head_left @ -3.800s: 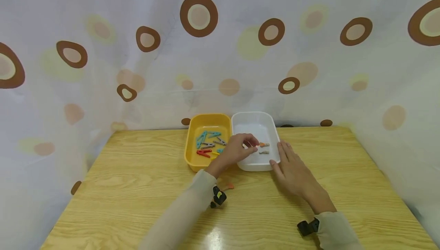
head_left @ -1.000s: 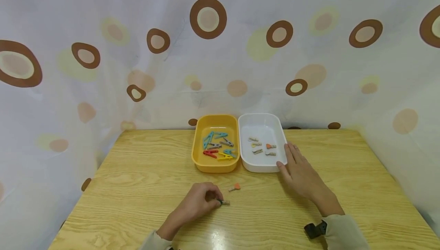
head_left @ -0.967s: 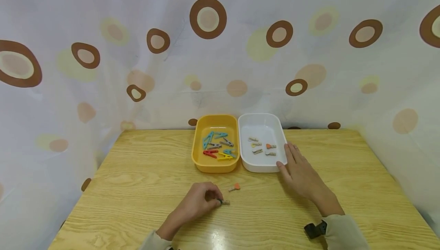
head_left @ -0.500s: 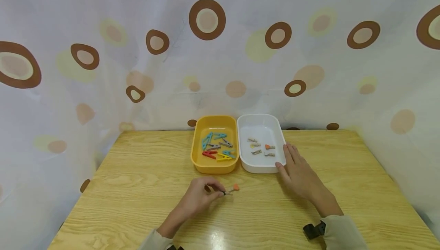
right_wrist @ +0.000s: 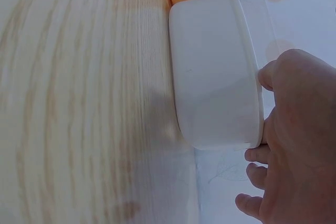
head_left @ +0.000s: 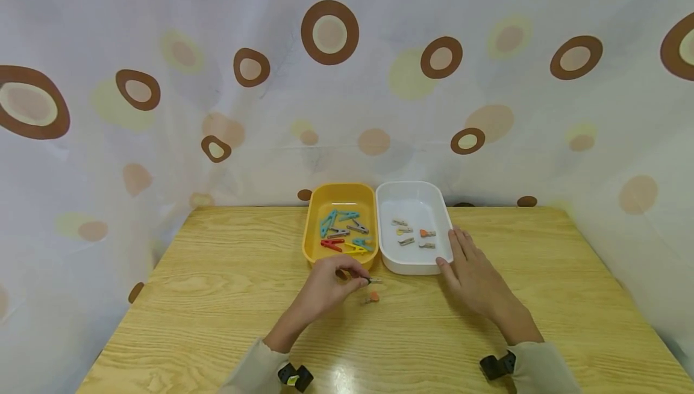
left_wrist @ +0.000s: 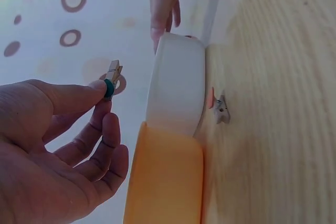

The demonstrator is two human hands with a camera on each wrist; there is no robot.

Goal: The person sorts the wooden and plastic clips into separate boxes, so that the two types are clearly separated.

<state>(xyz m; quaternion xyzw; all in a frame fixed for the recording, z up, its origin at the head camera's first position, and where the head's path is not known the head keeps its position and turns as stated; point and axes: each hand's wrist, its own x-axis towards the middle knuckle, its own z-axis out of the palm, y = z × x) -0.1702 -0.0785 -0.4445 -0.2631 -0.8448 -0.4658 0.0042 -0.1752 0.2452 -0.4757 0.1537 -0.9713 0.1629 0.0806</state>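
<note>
My left hand (head_left: pixel 325 288) pinches a small wooden clothespin (left_wrist: pixel 114 69) with a dark green decoration between thumb and index finger. It holds the clothespin above the table, just in front of the yellow tray (head_left: pixel 338 195). Below it on the tabletop lies another wooden clothespin (head_left: pixel 372 298) with an orange decoration. My right hand (head_left: pixel 479 279) rests against the right side of the white tray (head_left: pixel 409 195), thumb at its rim and fingers extended. Several small wooden clothespins (head_left: pixel 406 241) lie inside the white tray.
Several larger plastic and grey clothespins (head_left: pixel 355 249) lie in the yellow tray, which stands against the white one. Both trays stand near the back of the wooden table (head_left: pixel 217 297), before a patterned curtain (head_left: pixel 271 111).
My left hand has picked the green-decorated clothespin up from the table and carried it forward and right. Earlier, that hand was over the white tray. My right hand stays at the white tray.
</note>
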